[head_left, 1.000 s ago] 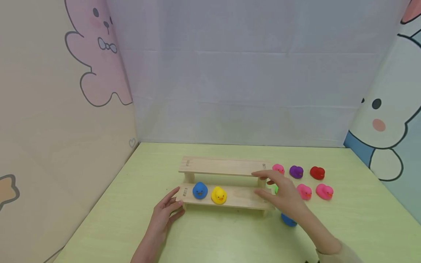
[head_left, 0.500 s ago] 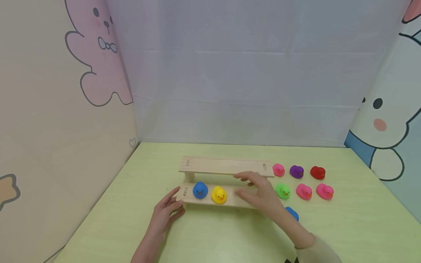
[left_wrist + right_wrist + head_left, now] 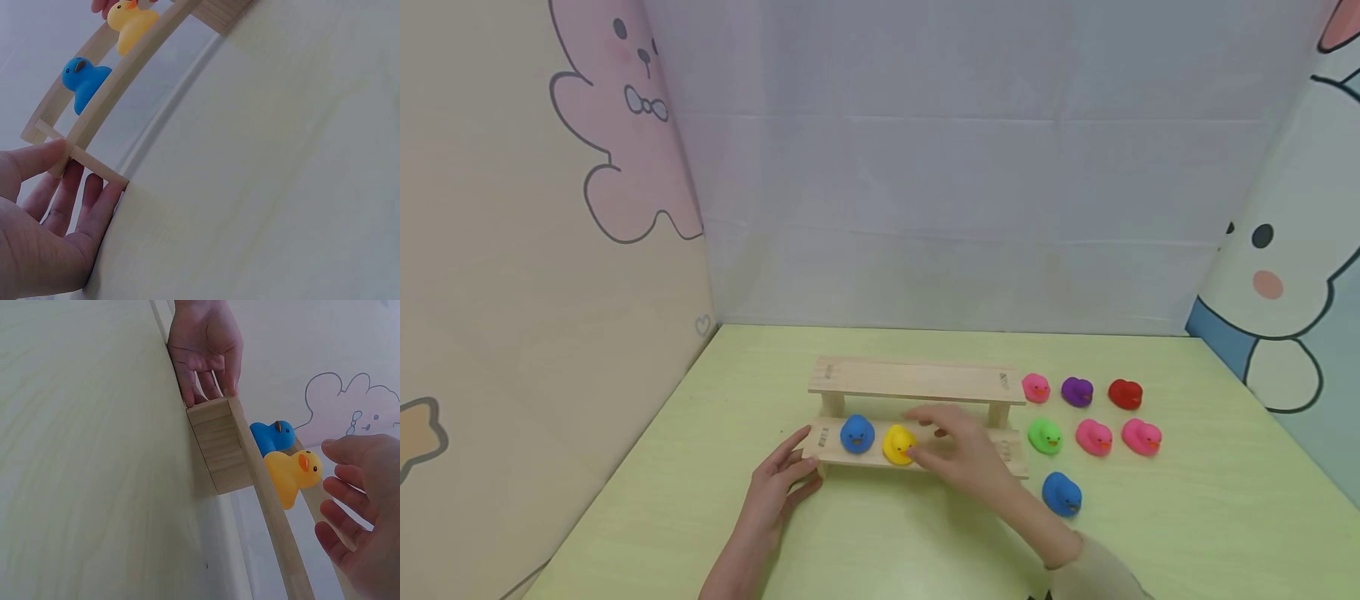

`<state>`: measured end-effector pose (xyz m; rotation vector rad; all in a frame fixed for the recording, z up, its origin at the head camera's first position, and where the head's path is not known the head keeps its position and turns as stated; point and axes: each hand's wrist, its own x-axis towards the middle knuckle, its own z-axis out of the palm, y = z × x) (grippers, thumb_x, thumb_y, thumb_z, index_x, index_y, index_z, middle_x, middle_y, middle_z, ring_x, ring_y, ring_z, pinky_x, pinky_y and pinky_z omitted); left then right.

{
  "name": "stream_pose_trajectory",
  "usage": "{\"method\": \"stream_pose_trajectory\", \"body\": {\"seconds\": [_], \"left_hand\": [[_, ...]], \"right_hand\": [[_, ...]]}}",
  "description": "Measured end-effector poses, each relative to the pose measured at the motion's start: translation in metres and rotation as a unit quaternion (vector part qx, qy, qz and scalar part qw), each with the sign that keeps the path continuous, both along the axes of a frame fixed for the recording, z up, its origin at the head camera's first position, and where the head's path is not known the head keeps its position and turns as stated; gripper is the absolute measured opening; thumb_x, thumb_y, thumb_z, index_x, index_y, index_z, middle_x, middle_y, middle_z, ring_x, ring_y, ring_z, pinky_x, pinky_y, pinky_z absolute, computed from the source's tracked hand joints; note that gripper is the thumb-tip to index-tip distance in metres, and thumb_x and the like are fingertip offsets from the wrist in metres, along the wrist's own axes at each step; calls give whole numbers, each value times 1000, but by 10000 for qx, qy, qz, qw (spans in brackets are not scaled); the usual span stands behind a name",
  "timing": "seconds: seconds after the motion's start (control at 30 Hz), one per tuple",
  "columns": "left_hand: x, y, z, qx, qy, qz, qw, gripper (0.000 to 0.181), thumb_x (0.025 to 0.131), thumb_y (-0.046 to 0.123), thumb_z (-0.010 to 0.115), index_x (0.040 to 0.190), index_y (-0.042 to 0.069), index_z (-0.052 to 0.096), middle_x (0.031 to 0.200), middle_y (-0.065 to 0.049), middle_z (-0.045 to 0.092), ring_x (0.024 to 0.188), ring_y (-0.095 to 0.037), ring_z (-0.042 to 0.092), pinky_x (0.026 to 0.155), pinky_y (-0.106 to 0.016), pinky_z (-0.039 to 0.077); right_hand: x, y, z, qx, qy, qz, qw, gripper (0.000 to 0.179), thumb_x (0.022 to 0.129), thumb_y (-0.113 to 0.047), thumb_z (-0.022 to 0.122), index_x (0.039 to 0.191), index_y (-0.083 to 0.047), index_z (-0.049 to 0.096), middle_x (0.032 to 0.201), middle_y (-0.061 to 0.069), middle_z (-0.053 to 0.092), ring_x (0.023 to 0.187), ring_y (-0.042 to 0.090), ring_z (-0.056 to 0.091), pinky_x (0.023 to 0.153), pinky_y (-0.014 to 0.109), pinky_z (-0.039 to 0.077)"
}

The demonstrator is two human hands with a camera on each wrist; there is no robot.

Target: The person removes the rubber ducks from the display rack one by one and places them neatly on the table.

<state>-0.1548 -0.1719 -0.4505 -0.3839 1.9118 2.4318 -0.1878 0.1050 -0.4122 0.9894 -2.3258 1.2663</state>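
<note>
A two-step wooden shelf (image 3: 917, 379) stands on the table. On its lower step sit a blue rubber duck (image 3: 857, 434) and, right of it, a yellow rubber duck (image 3: 897, 444). My left hand (image 3: 773, 487) grips the left end of the lower step; in the left wrist view its thumb lies at the board's edge with the fingers against the end support. My right hand (image 3: 966, 458) hovers at the yellow duck's right side, thumb and fingers spread. In the right wrist view a gap shows between the right hand (image 3: 369, 500) and the yellow duck (image 3: 292, 477).
Right of the shelf, several rubber ducks stand on the table (image 3: 1210, 500): a green one (image 3: 1045, 436), a purple one (image 3: 1077, 392), a red one (image 3: 1125, 394), several pink ones (image 3: 1093, 437) and a blue one nearest me (image 3: 1062, 495). Printed panels and a pale cloth (image 3: 962, 183) enclose the table.
My right hand has moved left along the lower step, from the shelf's right end to beside the yellow duck, uncovering the green and blue ducks. The left hand and the shelf stay still.
</note>
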Motion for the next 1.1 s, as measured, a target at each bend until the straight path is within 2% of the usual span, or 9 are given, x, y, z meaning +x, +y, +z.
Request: {"method": "stream_pose_trajectory", "body": {"seconds": [0.13, 0.3, 0.53, 0.77, 1.1], "left_hand": [[0, 0, 0, -6, -12, -24, 10000, 57, 89, 5, 66, 142, 12, 47, 103, -9, 59, 92, -25, 60, 84, -40, 53], [0, 0, 0, -44, -13, -40, 10000, 57, 89, 4, 66, 142, 12, 47, 103, -9, 59, 93, -25, 60, 85, -40, 52], [1, 1, 2, -81, 15, -42, 10000, 56, 90, 4, 65, 142, 11, 46, 103, -9, 59, 94, -25, 60, 84, -40, 53], [0, 0, -1, -76, 12, 21, 10000, 56, 88, 4, 66, 141, 10, 48, 102, -10, 58, 90, -24, 61, 83, -39, 53], [0, -1, -2, -17, 22, 76, 10000, 57, 86, 2, 67, 140, 12, 50, 101, -10, 59, 89, -23, 61, 82, -39, 54]], "right_hand": [[1, -3, -3, 90, -69, 116, 9999, 39, 79, -10, 79, 117, -13, 67, 116, -7, 64, 102, 15, 57, 79, 33, 53], [2, -5, -8, 222, -163, 192, 9994, 39, 80, -7, 78, 116, -14, 68, 117, -7, 64, 105, 14, 56, 86, 33, 50], [4, -6, -7, 246, -534, 42, 9983, 39, 80, -4, 77, 117, -16, 68, 115, -8, 64, 97, 12, 57, 82, 30, 51], [5, -7, -7, 213, -546, 8, 9983, 39, 79, -4, 77, 115, -16, 69, 113, -8, 65, 96, 13, 58, 81, 31, 52], [10, -2, -3, 296, -653, -278, 9970, 40, 79, -5, 78, 115, -19, 69, 111, -10, 65, 97, 12, 58, 83, 30, 52]]}}
